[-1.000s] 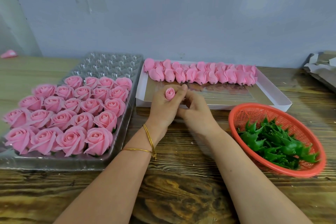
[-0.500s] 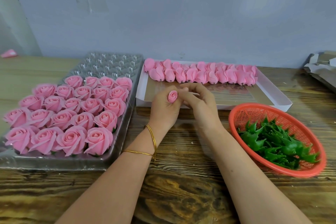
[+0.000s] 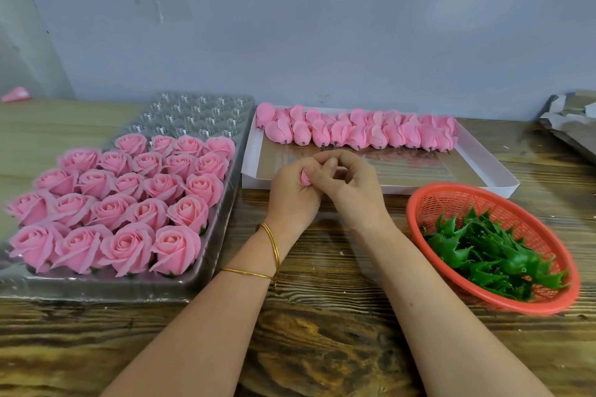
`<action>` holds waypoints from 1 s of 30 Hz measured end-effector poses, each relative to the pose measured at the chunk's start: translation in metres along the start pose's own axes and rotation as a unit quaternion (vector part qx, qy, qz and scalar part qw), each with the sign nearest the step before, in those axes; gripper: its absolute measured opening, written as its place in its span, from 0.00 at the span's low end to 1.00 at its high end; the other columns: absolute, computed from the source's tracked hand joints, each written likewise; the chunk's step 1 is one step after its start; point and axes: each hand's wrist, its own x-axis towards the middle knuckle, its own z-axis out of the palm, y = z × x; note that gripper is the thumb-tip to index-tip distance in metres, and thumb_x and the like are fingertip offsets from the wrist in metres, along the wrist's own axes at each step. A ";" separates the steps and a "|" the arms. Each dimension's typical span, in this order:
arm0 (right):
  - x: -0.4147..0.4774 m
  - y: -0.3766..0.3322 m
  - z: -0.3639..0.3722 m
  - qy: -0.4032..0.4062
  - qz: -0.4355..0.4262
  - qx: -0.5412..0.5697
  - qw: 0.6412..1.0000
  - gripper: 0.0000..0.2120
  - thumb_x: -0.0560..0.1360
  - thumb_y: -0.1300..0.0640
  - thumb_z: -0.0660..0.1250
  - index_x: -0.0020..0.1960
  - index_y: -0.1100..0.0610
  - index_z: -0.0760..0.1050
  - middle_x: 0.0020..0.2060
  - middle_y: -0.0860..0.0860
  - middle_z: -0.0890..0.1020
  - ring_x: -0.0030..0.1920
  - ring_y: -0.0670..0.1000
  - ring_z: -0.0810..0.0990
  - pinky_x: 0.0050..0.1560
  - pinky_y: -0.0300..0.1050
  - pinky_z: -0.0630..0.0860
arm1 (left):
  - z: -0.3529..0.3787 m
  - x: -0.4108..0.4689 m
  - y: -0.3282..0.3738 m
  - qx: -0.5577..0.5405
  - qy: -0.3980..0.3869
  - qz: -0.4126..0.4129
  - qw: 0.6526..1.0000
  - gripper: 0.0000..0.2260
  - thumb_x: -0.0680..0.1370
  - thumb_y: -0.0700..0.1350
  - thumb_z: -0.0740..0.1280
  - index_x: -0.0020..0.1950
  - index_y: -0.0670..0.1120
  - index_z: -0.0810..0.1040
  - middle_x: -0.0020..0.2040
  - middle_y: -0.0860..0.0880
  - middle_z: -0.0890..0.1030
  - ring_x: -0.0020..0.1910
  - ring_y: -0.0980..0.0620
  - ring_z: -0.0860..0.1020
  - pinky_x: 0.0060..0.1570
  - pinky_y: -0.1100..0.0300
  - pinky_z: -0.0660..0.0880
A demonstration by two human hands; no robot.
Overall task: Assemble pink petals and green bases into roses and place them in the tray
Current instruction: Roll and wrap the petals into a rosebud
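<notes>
Head view, centre of frame: pink rosebud (image 3: 304, 178), mostly hidden, gripped in the curled fingers of my left hand (image 3: 292, 193); my right hand (image 3: 353, 193) is curled against it, fingertips pinching at its top edge; the exact contact is hidden.

Handling, as I judge it: very light, soft, thin petals that crease or tear easily; best held low at the base, with only gentle pressure on the petal rims.

Left of frame: clear plastic tray (image 3: 206, 279), near rows filled with finished roses (image 3: 129, 203), far cells vacant.

Upper centre: white box (image 3: 483, 172) with a row of petal buds (image 3: 354, 134) along its far side.

Right: orange basket (image 3: 483, 192) of green bases (image 3: 490, 255).

Surface: rough-grained wooden table (image 3: 322, 348); likely non-slip.

Room: plain grey-blue wall (image 3: 322, 26) close behind; crumpled paper (image 3: 574, 119) at upper right.
</notes>
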 end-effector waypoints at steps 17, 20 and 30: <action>0.000 -0.009 -0.001 0.005 -0.027 -0.143 0.989 0.03 0.76 0.56 0.70 0.44 0.54 0.78 0.38 0.47 0.82 0.39 0.43 0.79 0.45 0.42 0.78 | 0.001 -0.001 0.003 -0.013 0.022 -0.039 0.999 0.11 0.80 0.49 0.65 0.48 0.43 0.84 0.42 0.42 0.84 0.46 0.43 0.82 0.48 0.43 0.78; 0.001 -0.019 -0.009 0.028 -0.044 -0.166 0.985 0.07 0.79 0.54 0.65 0.46 0.56 0.79 0.36 0.45 0.81 0.36 0.39 0.76 0.40 0.34 0.72 | 0.001 0.001 0.003 0.006 0.053 -0.015 0.998 0.19 0.78 0.52 0.63 0.37 0.39 0.78 0.33 0.40 0.79 0.35 0.39 0.77 0.38 0.41 0.75; -0.003 -0.070 -0.082 0.084 -0.011 -0.281 0.956 0.08 0.72 0.64 0.66 0.39 0.53 0.79 0.33 0.50 0.83 0.43 0.55 0.83 0.52 0.58 0.80 | -0.003 0.001 0.002 0.007 0.068 -0.045 0.997 0.23 0.80 0.51 0.65 0.31 0.37 0.68 0.28 0.44 0.69 0.31 0.49 0.68 0.35 0.56 0.65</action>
